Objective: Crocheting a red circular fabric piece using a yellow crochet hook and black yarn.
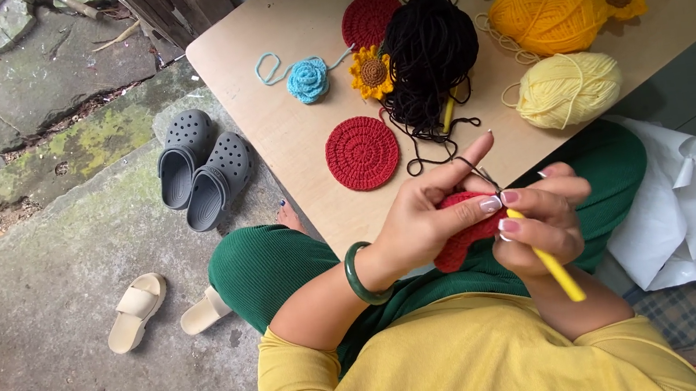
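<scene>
Holding a small red crochet piece (462, 239) tight in the left hand (422, 222), the right hand (545, 215) fingers pinch a yellow hook (556, 271) beside it, with two red circles (362, 152) finished on the bench (287, 132) past the fingers.

Hands (492, 213) crocheting red piece (460, 239).
</scene>
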